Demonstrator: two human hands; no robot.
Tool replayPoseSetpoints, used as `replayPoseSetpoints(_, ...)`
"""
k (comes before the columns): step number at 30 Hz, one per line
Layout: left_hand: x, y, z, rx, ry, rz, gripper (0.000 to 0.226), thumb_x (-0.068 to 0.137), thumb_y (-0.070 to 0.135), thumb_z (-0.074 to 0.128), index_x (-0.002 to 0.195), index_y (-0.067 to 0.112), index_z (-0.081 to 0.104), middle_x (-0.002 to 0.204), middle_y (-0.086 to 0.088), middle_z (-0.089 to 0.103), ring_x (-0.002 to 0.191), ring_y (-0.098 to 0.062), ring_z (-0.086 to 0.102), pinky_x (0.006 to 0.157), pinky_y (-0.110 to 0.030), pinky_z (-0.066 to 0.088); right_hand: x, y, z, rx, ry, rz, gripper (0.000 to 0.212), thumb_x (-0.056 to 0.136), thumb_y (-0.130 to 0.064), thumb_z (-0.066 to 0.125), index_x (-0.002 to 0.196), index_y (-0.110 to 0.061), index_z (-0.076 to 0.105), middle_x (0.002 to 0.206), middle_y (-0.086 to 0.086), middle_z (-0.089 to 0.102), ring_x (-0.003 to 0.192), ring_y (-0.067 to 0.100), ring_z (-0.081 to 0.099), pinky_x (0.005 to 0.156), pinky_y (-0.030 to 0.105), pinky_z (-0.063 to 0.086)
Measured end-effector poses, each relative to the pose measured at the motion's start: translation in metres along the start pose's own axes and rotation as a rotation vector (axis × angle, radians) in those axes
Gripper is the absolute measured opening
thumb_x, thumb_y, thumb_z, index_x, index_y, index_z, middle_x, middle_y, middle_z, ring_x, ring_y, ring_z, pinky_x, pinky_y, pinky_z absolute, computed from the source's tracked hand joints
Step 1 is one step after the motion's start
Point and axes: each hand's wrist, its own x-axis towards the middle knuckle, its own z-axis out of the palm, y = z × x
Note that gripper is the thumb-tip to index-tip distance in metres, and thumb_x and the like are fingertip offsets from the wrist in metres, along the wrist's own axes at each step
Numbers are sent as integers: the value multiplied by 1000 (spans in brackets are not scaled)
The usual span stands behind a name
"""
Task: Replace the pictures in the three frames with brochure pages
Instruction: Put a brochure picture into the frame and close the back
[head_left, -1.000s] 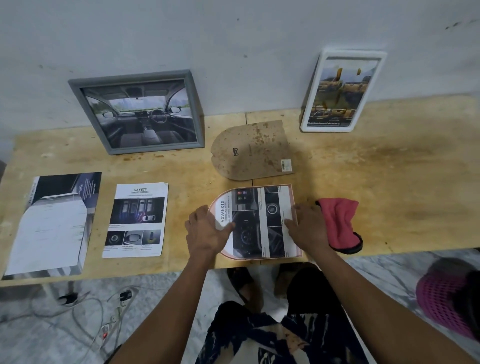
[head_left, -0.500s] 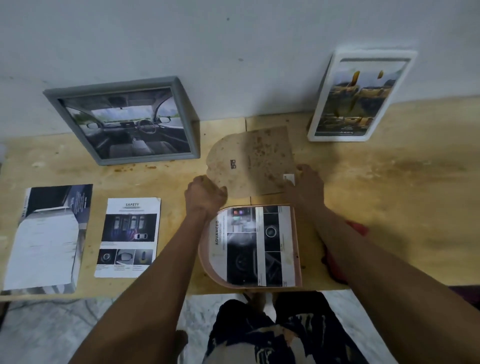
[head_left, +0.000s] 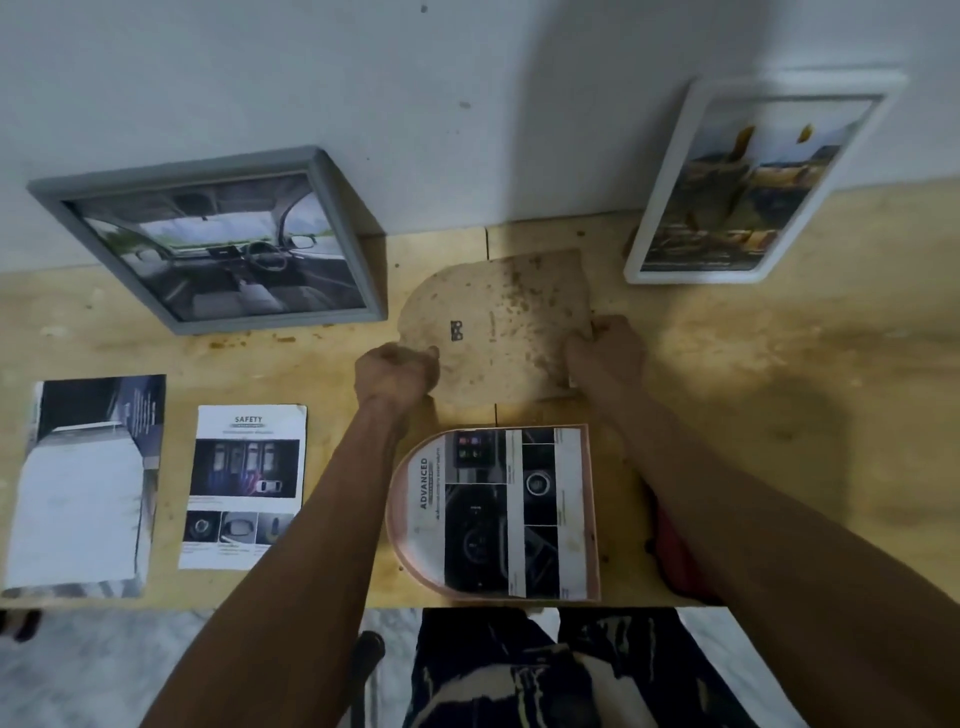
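Both arms are reaching forward over the pale wooden tabletop (head_left: 779, 364), and both hands are gripping the stained brown arch-shaped backing board (head_left: 498, 322): the left hand (head_left: 397, 371) is curling round its rounded left edge, the right hand (head_left: 605, 353) is clutching its straight right edge, though the fingers seem tucked under and are hard to see. The board is lying flat between the grey-framed car-interior picture (head_left: 218, 244) and the white-framed yellow picture (head_left: 748, 182), both leaning on the wall. Nearer the body, the pink arch-shaped frame holding the "ADVANCED" brochure page (head_left: 498, 512) is lying face up. Half a second ago the hands were just arriving at the board; now they are closing on it.
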Motion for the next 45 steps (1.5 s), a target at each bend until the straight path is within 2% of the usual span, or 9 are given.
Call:
replayPoseSetpoints(5, -15, 4, -15, -33, 80, 23, 73, 66, 19, 92, 128, 9, 53, 119, -9, 66, 105, -26, 65, 89, -42, 59, -16, 0, -1, 99, -8, 5, 38, 85, -26, 60, 119, -11, 54, 109, 3, 61, 78, 9, 57, 50, 19, 40)
replayPoseSetpoints(12, -65, -39, -61, -167, -39, 76, 64, 61, 5, 92, 109, 14, 51, 104, -15, 71, 90, -32, 70, 81, -49, 61, -90, 29, -8, 116, -20, -73, 62, 84, -31, 66, 137, -19, 35, 105, -7, 49, 95, 16, 53, 79, 32, 43)
replayPoseSetpoints(18, -110, -102, -77, -136, -73, 110, 58, 60, 1, 92, 101, 11, 52, 93, -20, 71, 68, -26, 63, 65, -41, 57, -149, 82, -7, 231, -39, -8, 59, 61, -42, 75, 109, -31, 44, 110, 2, 60, 93, 27, 65, 73, 48, 59)
replayPoseSetpoints(20, -123, -120, -77, -121, -93, 118, 57, 61, 0, 91, 105, 5, 54, 86, -19, 69, 63, -26, 60, 62, -43, 57, -162, 98, -10, 202, -44, -75, 70, 60, -40, 74, 120, -37, 37, 118, 2, 57, 97, 28, 65, 76, 50, 59)
replayPoseSetpoints(25, -135, -149, -70, 9, -114, 152, 47, 69, 22, 88, 105, 17, 59, 91, -4, 69, 84, -24, 68, 79, -44, 60, -184, 127, -29, 253, 12, -205, 64, 86, -6, 71, 141, -12, 38, 121, 2, 53, 86, 7, 59, 55, 11, 51)
replayPoseSetpoints(29, -128, -155, -69, 112, -3, 245, 40, 78, 28, 83, 110, 15, 63, 99, -4, 69, 86, -25, 68, 82, -37, 58, -168, 146, -36, 231, 93, -196, 65, 78, -14, 77, 136, -23, 49, 117, -4, 61, 103, 23, 61, 68, 31, 55)
replayPoseSetpoints(34, -112, -152, -71, 376, 103, 308, 49, 83, 33, 78, 122, 9, 61, 122, -16, 63, 104, -34, 63, 88, -40, 56, -155, 156, -43, 194, 93, -197, 63, 83, 0, 71, 138, -18, 45, 118, 1, 59, 89, 9, 62, 51, 15, 51)
replayPoseSetpoints(39, -106, -145, -65, 458, 50, 276, 48, 81, 21, 80, 122, 4, 60, 125, -16, 66, 109, -37, 64, 87, -44, 58, -145, 163, -43, 106, 128, -201, 63, 77, -13, 78, 132, -23, 49, 123, -2, 59, 107, 19, 61, 84, 36, 57)
replayPoseSetpoints(45, -107, -142, -61, 436, 80, 214, 46, 73, 16, 85, 111, 10, 60, 120, -14, 67, 104, -35, 64, 84, -41, 58, -138, 158, -36, -19, 137, -152, 63, 76, -29, 77, 133, -20, 50, 118, 0, 64, 104, 25, 62, 88, 40, 54)
